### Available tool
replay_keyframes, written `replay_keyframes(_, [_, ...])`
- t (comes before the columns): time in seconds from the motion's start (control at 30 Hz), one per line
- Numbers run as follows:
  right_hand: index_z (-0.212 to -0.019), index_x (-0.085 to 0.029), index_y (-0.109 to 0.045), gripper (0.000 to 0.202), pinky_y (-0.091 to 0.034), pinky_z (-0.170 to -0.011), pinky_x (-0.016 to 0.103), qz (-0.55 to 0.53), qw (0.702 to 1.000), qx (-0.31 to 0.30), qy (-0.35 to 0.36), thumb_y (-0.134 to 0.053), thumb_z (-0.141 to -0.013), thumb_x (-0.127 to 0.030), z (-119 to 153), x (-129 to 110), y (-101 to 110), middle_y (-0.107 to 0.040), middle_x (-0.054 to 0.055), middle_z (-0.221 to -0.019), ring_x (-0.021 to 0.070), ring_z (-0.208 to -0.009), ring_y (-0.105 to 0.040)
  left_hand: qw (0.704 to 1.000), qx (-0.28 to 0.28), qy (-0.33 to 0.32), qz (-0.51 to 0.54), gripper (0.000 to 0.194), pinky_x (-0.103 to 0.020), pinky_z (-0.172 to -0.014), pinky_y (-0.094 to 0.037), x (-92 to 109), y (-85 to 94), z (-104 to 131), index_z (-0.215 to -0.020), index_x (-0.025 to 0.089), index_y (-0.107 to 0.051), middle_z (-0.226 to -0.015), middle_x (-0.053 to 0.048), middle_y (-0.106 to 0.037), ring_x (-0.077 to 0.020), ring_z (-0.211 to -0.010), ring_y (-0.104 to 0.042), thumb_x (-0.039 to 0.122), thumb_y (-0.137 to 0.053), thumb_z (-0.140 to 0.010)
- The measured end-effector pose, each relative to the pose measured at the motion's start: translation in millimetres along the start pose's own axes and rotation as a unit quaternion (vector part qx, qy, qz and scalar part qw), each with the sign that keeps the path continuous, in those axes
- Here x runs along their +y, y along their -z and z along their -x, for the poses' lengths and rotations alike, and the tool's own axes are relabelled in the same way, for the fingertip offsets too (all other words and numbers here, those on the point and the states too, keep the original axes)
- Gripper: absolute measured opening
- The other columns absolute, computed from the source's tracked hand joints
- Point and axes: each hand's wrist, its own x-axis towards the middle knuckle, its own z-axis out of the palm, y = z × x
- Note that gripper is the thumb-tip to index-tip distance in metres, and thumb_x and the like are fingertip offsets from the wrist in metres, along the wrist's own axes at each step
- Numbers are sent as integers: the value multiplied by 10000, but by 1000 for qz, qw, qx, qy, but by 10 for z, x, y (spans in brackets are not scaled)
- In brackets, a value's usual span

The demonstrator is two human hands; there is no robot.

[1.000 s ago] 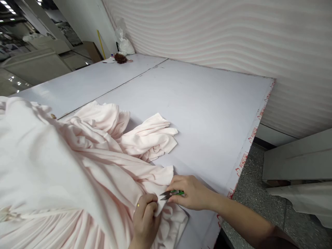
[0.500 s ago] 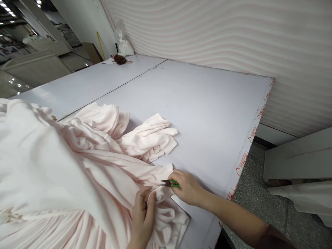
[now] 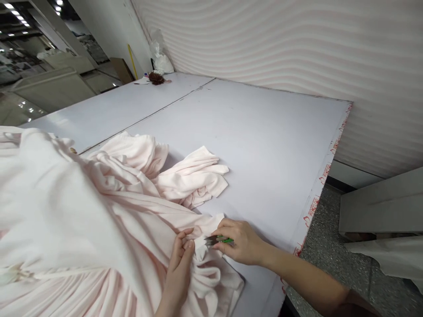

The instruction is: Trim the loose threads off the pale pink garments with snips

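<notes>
A large heap of pale pink fabric (image 3: pixel 76 198) spreads over the left and lower part of the view, in loose folds. At its near right edge my left hand (image 3: pixel 180 259) pinches a bit of this cloth between thumb and fingers. My right hand (image 3: pixel 243 244) grips small green-handled thread snips (image 3: pixel 220 240), their dark blades pointing left at the pinched cloth. Whether the blades touch the fabric I cannot tell. Just beyond my hands, a bunched end of the cloth (image 3: pixel 194 174) lies on the table.
The pale table (image 3: pixel 264 141) has a seam across it and red-printed tape (image 3: pixel 317 193) along its right edge. A brown tangled bundle (image 3: pixel 156 78) and a clear plastic bag (image 3: pixel 162 61) sit at the far end. Rippled white sheeting (image 3: pixel 264 44) hangs behind.
My left hand has moved slightly left and turned on the cloth. The snips have shifted a little and their blades look closer together. The whole view has moved slightly.
</notes>
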Motion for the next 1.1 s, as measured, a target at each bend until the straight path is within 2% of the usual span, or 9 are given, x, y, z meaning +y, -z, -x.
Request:
replay_keyframes(0.23, [-1009,-233,-749,169,-476,-685,233,-44,999,-9,-10,-662,-868,-265,10,-33,9,-708,24,-936,147,-779,-657,999,-36,14,-14,640,-245,-596,-454,53,19,-35,-1196,220,-508,-764,24,-586,-139,-643,-555,593,-710,-717])
replay_keyframes(0.37, [-981,-225,-741,150,-470,-717,246,-55,998,2,-28,-639,-877,-260,1,24,9,-700,27,-941,156,-814,-650,996,-40,-24,-81,566,-275,-606,-487,-25,65,-55,-1218,214,-504,-764,9,-601,-157,-645,-580,582,-620,-804])
replay_keyframes(0.43, [-939,-210,-723,126,-463,-753,261,-49,995,23,-83,-623,-877,-253,-32,103,26,-684,33,-939,169,-857,-640,977,-4,-124,-175,423,-299,-640,-506,-100,87,-51,-1169,205,-544,-815,-26,-628,-175,-692,-609,515,-541,-881])
replay_keyframes(0.57, [-1115,-202,-630,281,-437,-791,301,11,981,18,-194,-586,-841,-159,-191,299,48,-630,59,-1097,212,-977,-610,873,31,-374,-312,213,-322,-711,-523,-186,79,-41,-1045,196,-583,-909,-83,-667,-210,-842,-661,331,-456,-941])
replay_keyframes(0.63, [-1168,-217,-608,353,-422,-777,300,36,981,-18,-190,-540,-841,-106,-300,369,33,-618,64,-1129,220,-999,-602,855,-22,-377,-357,160,-277,-616,-514,-154,45,-50,-1003,209,-563,-810,-42,-662,-181,-723,-665,275,-428,-950])
replay_keyframes(0.73, [-1026,-215,-664,194,-408,-732,282,33,982,-56,-177,-575,-859,-174,-422,413,1,-636,51,-1042,210,-928,-613,832,-70,-345,-429,122,-246,-519,-475,-80,-35,-87,-891,226,-538,-694,9,-632,-152,-559,-626,304,-458,-940])
replay_keyframes(0.9, [-1040,-183,-639,206,-413,-770,271,16,982,-42,-182,-505,-892,-136,-375,414,-21,-641,57,-1051,189,-963,-604,768,-53,-302,-562,221,-282,-534,-466,-148,-245,-185,-863,220,-517,-779,-37,-674,-212,-634,-672,434,-569,-872])
replay_keyframes(1.0, [-1084,-218,-649,317,-416,-771,273,12,981,-51,-186,-546,-818,-80,-309,427,-30,-635,51,-1076,195,-968,-608,730,-40,-283,-621,128,-271,-468,-393,-237,-358,-227,-781,222,-490,-690,-20,-626,-205,-545,-627,288,-520,-888])
replay_keyframes(1.1, [-1024,-220,-676,245,-418,-756,284,-7,981,-43,-187,-603,-809,-130,-312,434,-39,-633,53,-1034,207,-933,-613,738,-29,-348,-577,149,-250,-491,-406,-267,-369,-229,-762,224,-472,-718,-8,-566,-160,-553,-585,137,-442,-878])
